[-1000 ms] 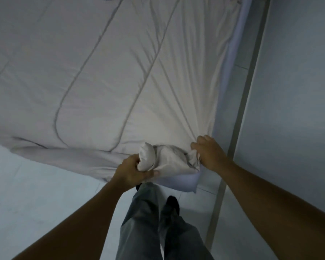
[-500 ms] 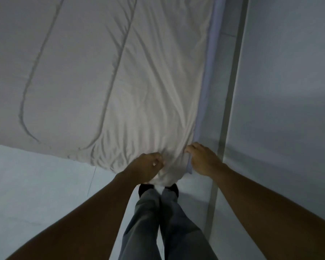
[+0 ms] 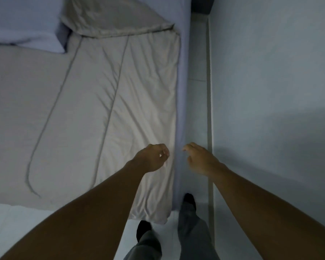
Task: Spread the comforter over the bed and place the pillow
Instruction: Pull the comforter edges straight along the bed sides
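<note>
The beige quilted comforter lies flat over the bed, its near corner hanging over the foot end and its top edge folded back in a bunched flap at the head. A pale lilac pillow rests at the head, far left. The lilac mattress side shows along the right. My left hand hovers over the comforter's right edge, fingers loosely curled around nothing. My right hand hangs beside the mattress side, fingers apart and empty.
A narrow strip of pale tiled floor runs between the bed and the white wall on the right, with a skirting strip along it. My feet stand at the bed's foot corner on the floor.
Both hands have let go of the comforter corner, which now lies draped over the foot of the bed. My view has lifted, showing the pillow and the head of the bed.
</note>
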`<state>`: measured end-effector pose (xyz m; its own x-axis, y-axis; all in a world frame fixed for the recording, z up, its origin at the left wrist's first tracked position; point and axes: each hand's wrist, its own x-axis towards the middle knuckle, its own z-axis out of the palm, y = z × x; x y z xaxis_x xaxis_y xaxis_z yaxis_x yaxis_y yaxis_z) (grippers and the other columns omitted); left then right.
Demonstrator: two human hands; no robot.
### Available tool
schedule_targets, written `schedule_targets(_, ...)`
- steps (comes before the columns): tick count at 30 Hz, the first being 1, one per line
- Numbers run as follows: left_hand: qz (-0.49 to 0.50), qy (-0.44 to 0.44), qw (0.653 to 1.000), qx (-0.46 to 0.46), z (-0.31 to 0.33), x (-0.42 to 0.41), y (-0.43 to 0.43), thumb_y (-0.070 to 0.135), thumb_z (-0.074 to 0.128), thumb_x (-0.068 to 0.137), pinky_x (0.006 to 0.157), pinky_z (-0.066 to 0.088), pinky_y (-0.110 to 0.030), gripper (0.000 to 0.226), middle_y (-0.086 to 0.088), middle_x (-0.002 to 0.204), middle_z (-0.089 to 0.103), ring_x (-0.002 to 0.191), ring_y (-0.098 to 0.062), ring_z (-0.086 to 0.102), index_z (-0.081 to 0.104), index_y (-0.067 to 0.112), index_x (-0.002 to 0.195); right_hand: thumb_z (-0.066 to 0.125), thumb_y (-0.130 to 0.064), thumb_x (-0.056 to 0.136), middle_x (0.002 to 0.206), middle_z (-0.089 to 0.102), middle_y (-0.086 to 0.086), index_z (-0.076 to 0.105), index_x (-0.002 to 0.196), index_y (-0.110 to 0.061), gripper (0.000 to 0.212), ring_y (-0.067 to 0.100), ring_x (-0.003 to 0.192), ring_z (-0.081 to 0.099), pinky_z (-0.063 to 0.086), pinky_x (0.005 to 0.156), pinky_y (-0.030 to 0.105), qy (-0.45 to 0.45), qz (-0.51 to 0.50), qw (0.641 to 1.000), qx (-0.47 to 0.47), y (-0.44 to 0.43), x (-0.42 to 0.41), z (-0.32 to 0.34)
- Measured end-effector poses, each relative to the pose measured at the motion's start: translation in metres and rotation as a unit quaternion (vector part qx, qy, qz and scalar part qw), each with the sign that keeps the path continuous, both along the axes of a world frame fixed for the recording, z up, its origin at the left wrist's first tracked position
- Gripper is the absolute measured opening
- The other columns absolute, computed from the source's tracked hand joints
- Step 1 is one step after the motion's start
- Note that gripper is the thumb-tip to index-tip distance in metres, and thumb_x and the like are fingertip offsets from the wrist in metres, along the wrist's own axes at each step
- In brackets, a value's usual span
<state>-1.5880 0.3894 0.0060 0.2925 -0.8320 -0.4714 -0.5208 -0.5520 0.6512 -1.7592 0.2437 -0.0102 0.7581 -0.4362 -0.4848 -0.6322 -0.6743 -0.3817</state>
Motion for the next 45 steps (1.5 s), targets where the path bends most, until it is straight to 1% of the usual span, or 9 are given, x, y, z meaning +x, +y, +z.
schedule_targets(10,0.007,-0.065,0.996,-0.066,0.102,0.022,-0.189,0.045,0.053,0.090,0.095,0.053,-0.039,0.032,0.001,0.115,0.070,0.105,-0.017,0.065,0.066,0.026,0.112,0.047,-0.011,0.095,0.140,0.055,0.008,0.056,0.136,-0.016,0.042,0.027,0.126,0.055,0.047,0.105,0.041,-0.071,-0.044,0.996,-0.015,-0.184,0.031,0.085)
schedule_targets(12,0.021,-0.063,0.994,-0.090,0.115,0.029,-0.219,0.040,0.056,0.094,0.091,0.052,-0.027,0.029,0.002,0.113,0.069,0.103,-0.015,0.064,0.067,0.021,0.114,0.049,-0.008,0.095,0.131,0.063,0.010,0.062,0.130,-0.013,0.037,0.027,0.118,0.062,0.051,0.100,0.039,-0.105,-0.072,0.992,0.009,-0.217,0.042,0.098)
schedule_targets(14,0.045,-0.057,0.989,-0.125,0.129,0.037,-0.248,0.029,0.058,0.098,0.080,0.045,-0.011,0.024,0.004,0.108,0.068,0.098,-0.010,0.062,0.067,0.015,0.115,0.052,-0.007,0.094,0.119,0.070,0.009,0.069,0.121,-0.010,0.032,0.025,0.107,0.067,0.054,0.090,0.030,-0.158,-0.111,0.981,0.019,-0.246,0.055,0.109)
schedule_targets(17,0.101,-0.024,0.981,-0.165,0.145,0.050,-0.286,0.028,0.057,0.099,0.082,0.046,-0.018,0.024,0.005,0.107,0.067,0.096,-0.009,0.063,0.068,0.013,0.115,0.054,-0.010,0.095,0.108,0.071,-0.002,0.073,0.114,-0.014,0.027,0.013,0.096,0.067,0.049,0.076,0.010,-0.230,-0.179,0.956,0.044,-0.280,0.078,0.123)
schedule_targets(21,0.149,0.009,0.964,-0.220,0.156,0.072,-0.334,0.030,0.058,0.098,0.089,0.051,-0.026,0.023,0.003,0.108,0.070,0.098,-0.012,0.065,0.069,0.015,0.112,0.058,-0.014,0.093,0.098,0.076,-0.004,0.074,0.103,-0.024,0.021,0.014,0.088,0.073,0.060,0.082,0.028,-0.305,-0.251,0.912,0.108,-0.316,0.105,0.138)
schedule_targets(27,0.190,0.035,0.941,-0.276,0.161,0.109,-0.396,0.026,0.060,0.098,0.079,0.054,-0.018,0.019,0.003,0.100,0.071,0.087,-0.013,0.069,0.069,0.014,0.110,0.058,-0.005,0.096,0.092,0.076,0.000,0.073,0.101,-0.019,0.021,0.013,0.078,0.075,0.060,0.074,0.024,-0.378,-0.286,0.863,0.175,-0.364,0.133,0.161)
schedule_targets(31,0.220,0.065,0.934,-0.274,0.152,0.154,-0.440,0.021,0.061,0.098,0.076,0.055,-0.021,0.014,0.000,0.099,0.071,0.085,-0.016,0.070,0.069,0.014,0.106,0.059,-0.005,0.095,0.088,0.077,0.002,0.074,0.098,-0.019,0.020,0.020,0.075,0.074,0.062,0.078,0.034,-0.373,-0.306,0.853,0.200,-0.417,0.182,0.156)
schedule_targets(34,0.260,0.076,0.928,-0.257,0.150,0.199,-0.478,0.018,0.060,0.098,0.065,0.049,-0.010,0.016,-0.003,0.100,0.072,0.086,-0.018,0.070,0.069,0.011,0.108,0.059,-0.007,0.095,0.087,0.077,0.002,0.074,0.098,-0.019,0.020,0.019,0.074,0.074,0.061,0.080,0.036,-0.352,-0.305,0.857,0.222,-0.462,0.237,0.152)
schedule_targets(45,0.341,0.095,0.904,-0.241,0.132,0.355,-0.655,0.015,0.058,0.099,0.057,0.045,-0.007,0.018,-0.014,0.098,0.074,0.078,-0.021,0.069,0.067,0.004,0.109,0.058,0.001,0.094,0.084,0.074,0.012,0.072,0.096,-0.010,0.018,0.012,0.059,0.070,0.054,0.061,0.018,-0.353,-0.292,0.849,0.263,-0.659,0.409,0.147)
